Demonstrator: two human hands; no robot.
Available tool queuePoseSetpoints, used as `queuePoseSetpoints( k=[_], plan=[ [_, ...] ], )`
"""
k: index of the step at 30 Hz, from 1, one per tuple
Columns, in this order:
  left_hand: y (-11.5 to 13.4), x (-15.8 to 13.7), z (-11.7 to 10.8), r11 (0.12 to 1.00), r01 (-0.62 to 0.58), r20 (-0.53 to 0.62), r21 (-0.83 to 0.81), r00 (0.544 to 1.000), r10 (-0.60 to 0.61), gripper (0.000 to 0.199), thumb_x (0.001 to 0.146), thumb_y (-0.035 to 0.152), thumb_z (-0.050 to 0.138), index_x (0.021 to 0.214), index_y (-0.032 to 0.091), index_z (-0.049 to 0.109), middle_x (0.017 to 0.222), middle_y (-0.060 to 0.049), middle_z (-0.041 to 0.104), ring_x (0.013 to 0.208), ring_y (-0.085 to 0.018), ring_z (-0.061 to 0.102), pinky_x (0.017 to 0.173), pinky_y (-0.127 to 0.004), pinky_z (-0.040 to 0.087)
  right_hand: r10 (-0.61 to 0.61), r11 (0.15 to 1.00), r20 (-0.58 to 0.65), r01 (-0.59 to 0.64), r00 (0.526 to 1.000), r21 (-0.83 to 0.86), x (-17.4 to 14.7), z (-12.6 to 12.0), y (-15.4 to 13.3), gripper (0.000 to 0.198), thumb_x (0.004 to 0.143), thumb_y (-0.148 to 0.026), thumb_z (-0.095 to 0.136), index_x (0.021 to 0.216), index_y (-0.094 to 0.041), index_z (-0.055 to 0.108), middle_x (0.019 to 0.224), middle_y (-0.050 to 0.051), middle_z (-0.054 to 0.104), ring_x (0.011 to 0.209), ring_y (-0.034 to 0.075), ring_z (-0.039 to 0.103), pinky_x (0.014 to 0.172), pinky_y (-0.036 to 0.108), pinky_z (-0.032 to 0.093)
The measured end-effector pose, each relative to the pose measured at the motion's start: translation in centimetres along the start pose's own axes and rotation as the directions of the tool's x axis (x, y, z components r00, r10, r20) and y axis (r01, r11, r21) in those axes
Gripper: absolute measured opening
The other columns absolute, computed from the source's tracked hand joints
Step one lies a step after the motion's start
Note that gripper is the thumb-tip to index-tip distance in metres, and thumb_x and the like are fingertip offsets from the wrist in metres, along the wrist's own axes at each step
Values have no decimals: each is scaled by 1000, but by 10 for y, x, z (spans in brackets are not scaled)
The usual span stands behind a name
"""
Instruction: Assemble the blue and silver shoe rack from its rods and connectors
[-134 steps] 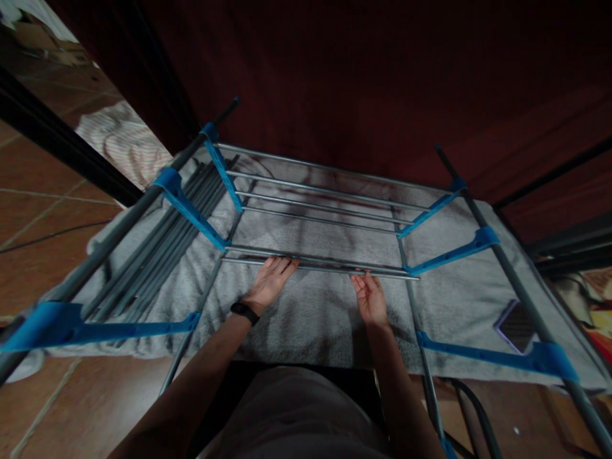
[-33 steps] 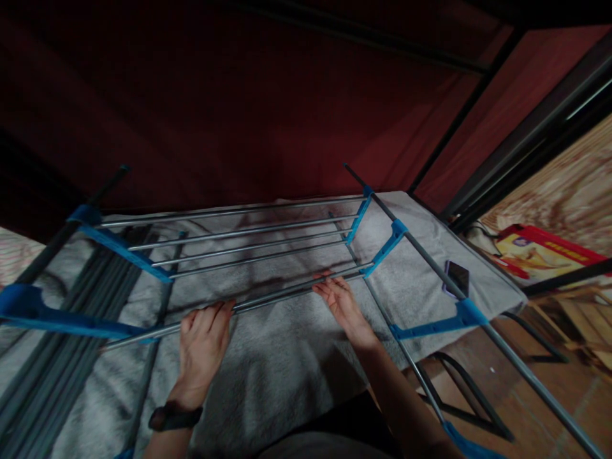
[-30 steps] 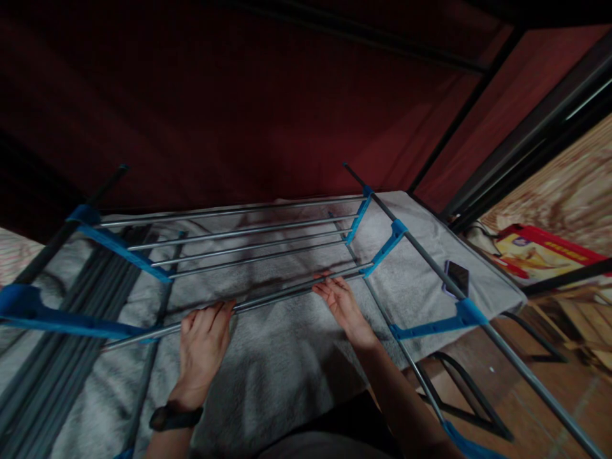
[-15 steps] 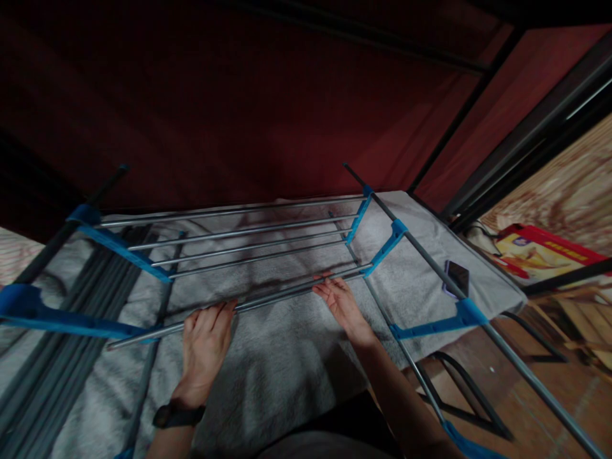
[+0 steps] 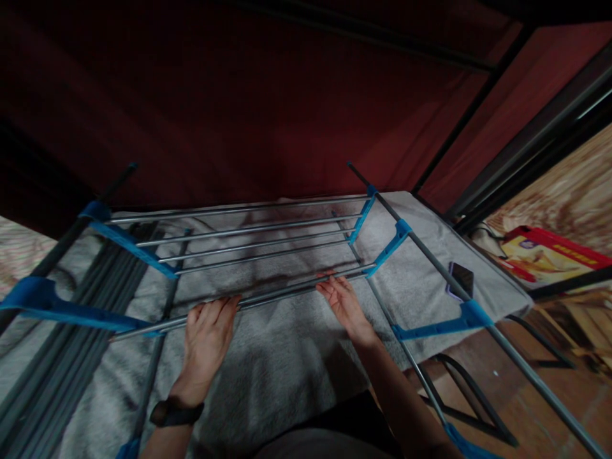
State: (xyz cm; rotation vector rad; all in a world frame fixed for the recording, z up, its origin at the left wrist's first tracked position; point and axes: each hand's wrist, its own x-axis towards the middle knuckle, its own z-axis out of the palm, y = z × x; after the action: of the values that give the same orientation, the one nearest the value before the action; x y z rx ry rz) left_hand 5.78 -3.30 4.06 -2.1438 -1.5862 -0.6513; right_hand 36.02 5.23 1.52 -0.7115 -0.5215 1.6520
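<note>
A long metal rod lies across the front of a rack frame, next to a second rod that runs close alongside it. My left hand is closed over it from above, left of the middle. Farther right, the fingers of my right hand pinch the rod near the right blue bracket. The rod's left end sticks out past the inner end of the left blue bracket. Behind my hands, several metal rods span the upper pair of blue brackets.
Grey cloth covers the surface under the rack. Several dark tubes lie bundled at the left. A phone rests beside the right upright. At the far right are a red and yellow box and a black metal frame.
The whole view has shifted slightly. Both hands keep their places on the rod, and its left end sits a little higher against the left bracket.
</note>
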Motion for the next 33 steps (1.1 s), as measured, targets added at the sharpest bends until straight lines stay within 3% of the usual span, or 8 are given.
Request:
queuePoseSetpoints(
  k=[9, 17, 22, 26, 33],
  plan=[
    [9, -1, -4, 993, 104, 113, -62, 989, -96, 38, 95, 14, 43, 129, 21, 60, 106, -11, 68, 97, -24, 60, 89, -40, 41, 101, 993, 21, -99, 995, -71, -5, 0, 11, 15, 75, -25, 84, 83, -26, 71, 95, 0, 78, 91, 18, 74, 100, 39, 57],
    [8, -4, 1, 992, 105, 136, -76, 986, -94, 40, 97, 12, 42, 132, 18, 58, 105, -10, 66, 97, -23, 58, 89, -41, 42, 67, 991, -4, -67, 998, -113, -4, 1, 15, 16, 73, -27, 87, 78, -25, 72, 87, -2, 77, 86, 14, 74, 95, 30, 59],
    [3, -7, -1, 994, 91, 167, -57, 983, -81, 43, 97, 12, 42, 137, 19, 55, 108, -10, 66, 98, -23, 59, 92, -41, 42, 46, 989, -7, -47, 999, -137, -3, 0, 17, 17, 73, -29, 87, 80, -26, 72, 85, -3, 76, 87, 15, 73, 99, 35, 57],
    [-6, -13, -5, 990, 136, 127, 30, 982, -139, 39, 99, 15, 42, 136, 19, 54, 110, -10, 66, 101, -23, 59, 96, -41, 40, 51, 987, 0, -50, 999, -153, -3, -1, 16, 17, 73, -30, 87, 79, -25, 72, 89, -2, 77, 86, 14, 73, 101, 35, 57],
    [-21, -20, -9, 991, 113, 139, 74, 983, -122, 32, 99, 18, 43, 126, 18, 60, 96, -8, 66, 92, -23, 59, 86, -40, 41, 29, 991, -24, -32, 999, -129, -4, 1, 18, 16, 74, -28, 86, 76, -24, 70, 86, -2, 77, 84, 13, 73, 99, 32, 57]
  ],
)
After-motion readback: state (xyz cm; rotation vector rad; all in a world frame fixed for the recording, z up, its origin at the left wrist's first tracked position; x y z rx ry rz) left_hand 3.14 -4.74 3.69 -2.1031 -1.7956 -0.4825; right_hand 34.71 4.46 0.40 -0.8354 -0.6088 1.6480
